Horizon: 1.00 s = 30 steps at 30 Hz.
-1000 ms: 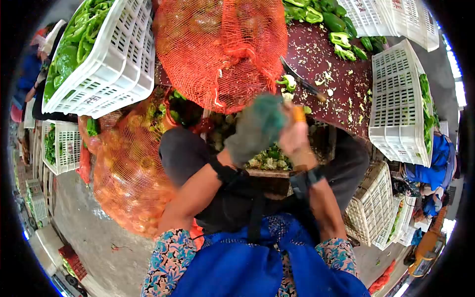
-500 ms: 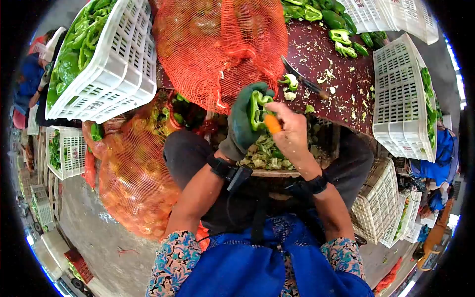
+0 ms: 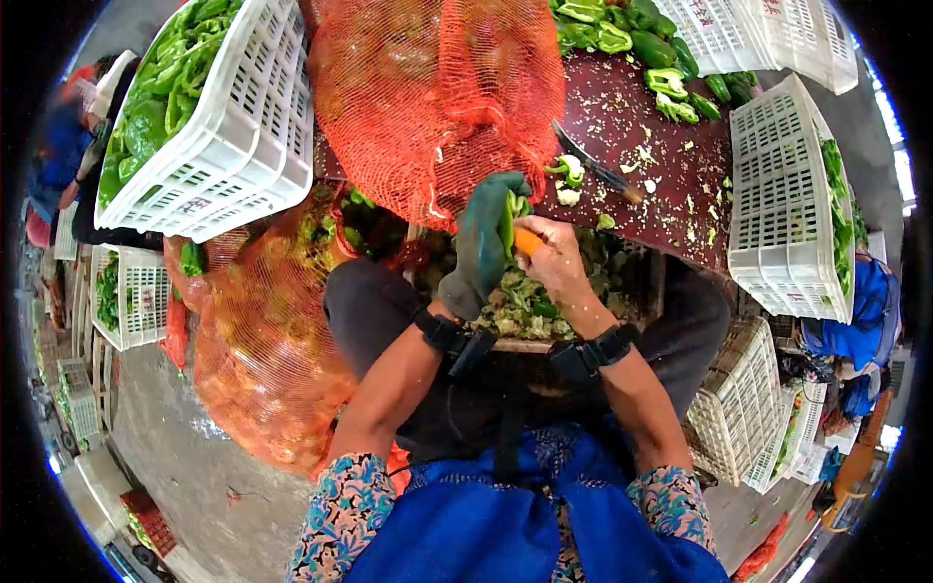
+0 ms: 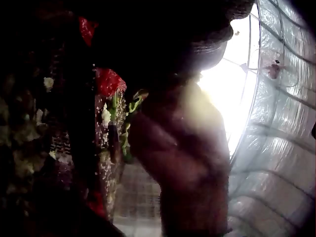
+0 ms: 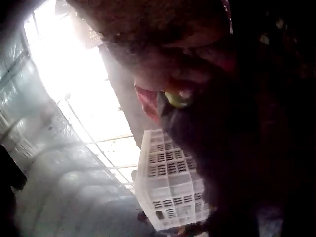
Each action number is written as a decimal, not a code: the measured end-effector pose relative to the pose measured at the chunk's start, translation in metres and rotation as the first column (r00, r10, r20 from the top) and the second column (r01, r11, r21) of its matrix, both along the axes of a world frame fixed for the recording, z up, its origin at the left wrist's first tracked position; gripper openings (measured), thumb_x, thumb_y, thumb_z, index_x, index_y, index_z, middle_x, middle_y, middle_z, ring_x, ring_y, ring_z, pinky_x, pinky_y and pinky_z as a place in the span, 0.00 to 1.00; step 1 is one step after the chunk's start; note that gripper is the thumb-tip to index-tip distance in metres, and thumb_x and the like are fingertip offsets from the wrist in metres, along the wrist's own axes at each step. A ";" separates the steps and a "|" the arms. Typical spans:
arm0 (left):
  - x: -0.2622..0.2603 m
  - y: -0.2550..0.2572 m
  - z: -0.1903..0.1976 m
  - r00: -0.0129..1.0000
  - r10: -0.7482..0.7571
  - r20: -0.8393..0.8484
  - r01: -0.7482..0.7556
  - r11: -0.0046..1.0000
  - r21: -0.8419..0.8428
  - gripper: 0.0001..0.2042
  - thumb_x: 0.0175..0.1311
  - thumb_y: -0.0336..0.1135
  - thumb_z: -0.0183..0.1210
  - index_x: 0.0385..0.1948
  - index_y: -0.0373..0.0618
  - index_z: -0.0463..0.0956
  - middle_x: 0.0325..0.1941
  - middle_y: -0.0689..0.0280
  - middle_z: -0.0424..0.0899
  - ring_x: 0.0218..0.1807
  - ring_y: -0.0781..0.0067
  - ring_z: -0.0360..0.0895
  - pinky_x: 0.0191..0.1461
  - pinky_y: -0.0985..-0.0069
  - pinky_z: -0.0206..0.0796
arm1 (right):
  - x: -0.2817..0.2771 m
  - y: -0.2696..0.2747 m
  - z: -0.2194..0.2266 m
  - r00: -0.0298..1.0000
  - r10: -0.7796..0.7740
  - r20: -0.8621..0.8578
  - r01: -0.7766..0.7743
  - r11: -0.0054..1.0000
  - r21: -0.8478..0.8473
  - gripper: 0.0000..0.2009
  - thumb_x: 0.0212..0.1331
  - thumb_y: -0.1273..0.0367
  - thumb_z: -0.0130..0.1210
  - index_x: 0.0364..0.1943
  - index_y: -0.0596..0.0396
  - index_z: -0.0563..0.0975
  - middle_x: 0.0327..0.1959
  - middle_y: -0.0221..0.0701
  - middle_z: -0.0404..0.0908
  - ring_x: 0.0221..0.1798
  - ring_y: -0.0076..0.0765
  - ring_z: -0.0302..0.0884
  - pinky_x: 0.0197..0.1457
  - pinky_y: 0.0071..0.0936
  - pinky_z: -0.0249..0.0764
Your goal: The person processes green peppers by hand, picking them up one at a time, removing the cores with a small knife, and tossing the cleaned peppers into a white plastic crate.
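My left hand (image 3: 476, 243), in a dark green glove, holds a cut green bell pepper (image 3: 509, 223) above the scrap box. My bare right hand (image 3: 561, 264) grips a short orange handle (image 3: 528, 241) against the pepper's open side; whatever tip it has is hidden. Both wrist views are dark: the bare right hand (image 4: 182, 148) shows as a shadowed shape in the left one, and a pale green bit of pepper (image 5: 177, 100) peeks out between the hands in the right one. Pale seed cores and scraps (image 3: 530, 309) fill the wooden box beneath the hands.
A red mesh sack (image 3: 437, 107) stands just beyond the hands. On the seed-strewn dark red table (image 3: 680, 185) lie a knife (image 3: 603, 170), pepper cores (image 3: 567, 175) and green peppers (image 3: 661, 53). White crates (image 3: 243, 126) flank both sides; another mesh sack (image 3: 272, 350) leans at the left knee.
The hands were blurred together at first, then the pepper's open side faced up. Now the left hand has turned it edge-on, and the orange handle has tilted and moved slightly left.
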<state>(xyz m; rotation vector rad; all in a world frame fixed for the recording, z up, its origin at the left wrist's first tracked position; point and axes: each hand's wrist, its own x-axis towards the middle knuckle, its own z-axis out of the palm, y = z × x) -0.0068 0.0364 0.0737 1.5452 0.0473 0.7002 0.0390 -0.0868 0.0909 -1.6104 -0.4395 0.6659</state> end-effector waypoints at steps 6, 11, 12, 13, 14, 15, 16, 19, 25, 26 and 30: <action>0.005 -0.013 -0.016 0.998 -0.045 0.033 0.054 0.923 -0.381 0.15 0.75 0.37 0.45 0.52 0.37 0.72 0.47 0.64 0.75 0.48 0.73 0.71 0.55 0.74 0.65 | 0.000 0.001 0.019 0.801 -0.120 -0.587 0.246 0.959 0.141 0.08 0.65 0.76 0.49 0.39 0.59 0.80 0.19 0.24 0.73 0.16 0.15 0.64 0.18 0.16 0.55; 0.001 -0.014 -0.008 0.996 -0.084 -0.018 0.076 0.957 -0.280 0.15 0.74 0.39 0.47 0.51 0.37 0.74 0.47 0.64 0.76 0.50 0.73 0.72 0.55 0.73 0.65 | 0.014 -0.009 0.000 0.982 -0.046 -0.184 0.047 0.999 0.000 0.06 0.58 0.78 0.50 0.33 0.57 0.78 0.17 0.28 0.72 0.17 0.22 0.68 0.20 0.25 0.63; 0.002 -0.012 -0.008 0.995 -0.098 -0.026 0.087 0.959 -0.271 0.15 0.74 0.39 0.47 0.50 0.37 0.74 0.47 0.63 0.76 0.50 0.73 0.73 0.55 0.72 0.65 | 0.016 -0.011 -0.005 1.000 -0.002 0.029 0.004 0.998 -0.068 0.05 0.55 0.78 0.51 0.33 0.58 0.78 0.17 0.29 0.72 0.17 0.25 0.70 0.21 0.28 0.65; 0.001 -0.012 -0.009 0.993 -0.111 -0.035 0.098 0.960 -0.262 0.15 0.74 0.40 0.47 0.50 0.38 0.74 0.47 0.63 0.77 0.50 0.73 0.73 0.54 0.72 0.65 | 0.016 -0.011 -0.003 0.970 0.058 0.236 -0.025 0.989 -0.143 0.05 0.52 0.78 0.52 0.32 0.58 0.78 0.16 0.31 0.72 0.18 0.27 0.72 0.22 0.31 0.67; 0.000 -0.013 -0.014 0.992 -0.120 -0.038 0.103 0.951 -0.293 0.15 0.74 0.37 0.48 0.53 0.38 0.72 0.50 0.65 0.77 0.51 0.75 0.72 0.59 0.75 0.65 | 0.014 -0.007 0.009 0.976 0.017 0.216 0.040 0.966 -0.255 0.07 0.46 0.78 0.54 0.32 0.58 0.78 0.18 0.37 0.73 0.22 0.37 0.78 0.27 0.34 0.71; 0.000 -0.013 -0.015 0.992 -0.107 -0.066 0.087 0.962 -0.260 0.14 0.74 0.37 0.48 0.53 0.38 0.72 0.49 0.65 0.77 0.50 0.75 0.72 0.58 0.74 0.65 | 0.013 -0.007 0.008 0.912 0.047 0.407 0.076 0.956 -0.282 0.07 0.47 0.78 0.55 0.31 0.58 0.78 0.18 0.38 0.74 0.22 0.39 0.78 0.27 0.34 0.71; -0.002 -0.012 -0.015 0.991 -0.095 -0.094 0.072 0.971 -0.228 0.14 0.74 0.37 0.48 0.52 0.38 0.72 0.49 0.65 0.77 0.50 0.75 0.73 0.57 0.74 0.65 | 0.012 -0.007 0.005 0.811 0.083 0.579 0.119 0.946 -0.301 0.06 0.47 0.78 0.55 0.31 0.58 0.78 0.19 0.39 0.74 0.22 0.41 0.78 0.27 0.34 0.70; -0.001 -0.013 -0.020 0.996 0.059 -0.067 -0.055 0.996 0.064 0.14 0.75 0.39 0.47 0.49 0.38 0.73 0.44 0.64 0.77 0.44 0.74 0.73 0.50 0.72 0.67 | 0.015 -0.012 -0.009 0.599 0.127 0.791 0.152 0.951 -0.268 0.01 0.53 0.77 0.54 0.29 0.60 0.77 0.17 0.36 0.71 0.19 0.28 0.72 0.24 0.28 0.66; -0.001 0.000 -0.005 0.964 -0.264 -0.012 0.185 0.707 -0.682 0.16 0.74 0.45 0.46 0.49 0.43 0.74 0.44 0.62 0.78 0.40 0.66 0.80 0.44 0.71 0.74 | 0.025 -0.039 0.012 0.732 0.000 0.681 0.211 0.951 -0.227 0.03 0.57 0.74 0.53 0.30 0.59 0.77 0.15 0.27 0.71 0.17 0.18 0.66 0.23 0.21 0.64; 0.000 0.003 -0.005 0.937 -0.338 0.089 0.249 0.466 -0.849 0.16 0.74 0.46 0.46 0.49 0.44 0.74 0.44 0.62 0.79 0.40 0.65 0.80 0.45 0.70 0.75 | 0.027 -0.046 0.007 0.785 -0.023 0.619 0.191 0.959 -0.207 0.04 0.58 0.74 0.51 0.31 0.59 0.77 0.15 0.26 0.72 0.18 0.18 0.66 0.23 0.21 0.64; 0.000 0.004 -0.003 0.872 -0.399 0.284 0.348 0.095 -0.933 0.16 0.74 0.47 0.47 0.51 0.46 0.74 0.45 0.61 0.80 0.43 0.63 0.81 0.47 0.66 0.76 | 0.013 -0.040 0.021 0.750 -0.124 0.649 0.256 0.960 -0.112 0.05 0.56 0.79 0.51 0.34 0.60 0.77 0.24 0.34 0.79 0.25 0.33 0.78 0.32 0.27 0.73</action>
